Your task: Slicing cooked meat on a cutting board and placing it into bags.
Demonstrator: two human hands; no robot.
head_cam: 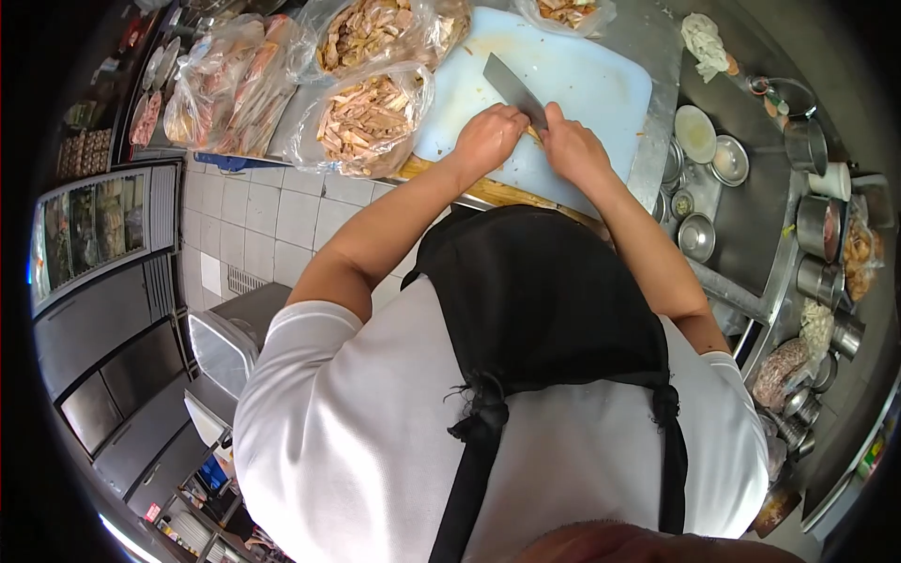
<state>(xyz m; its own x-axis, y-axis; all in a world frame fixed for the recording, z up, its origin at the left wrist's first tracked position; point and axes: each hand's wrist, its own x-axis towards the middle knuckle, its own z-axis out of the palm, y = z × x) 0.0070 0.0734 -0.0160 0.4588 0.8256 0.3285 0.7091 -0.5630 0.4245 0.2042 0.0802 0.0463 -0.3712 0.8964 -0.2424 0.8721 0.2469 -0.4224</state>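
Note:
My right hand grips a cleaver whose broad steel blade points away to the upper left. A brownish strip of meat lies between my hands, close to the blade. My left hand has its fingers curled against that strip, with much of the hold hidden by the knuckles. Both hands are over a white plastic cutting board dotted with small scraps. Left of the board, an open clear plastic bag is filled with sliced meat. A second bag of meat stands behind it.
Bagged raw meat lies farther left. At the board's far edge sits another bag. A wooden board shows along the near edge. To the right are a sink, metal bowls and several pots.

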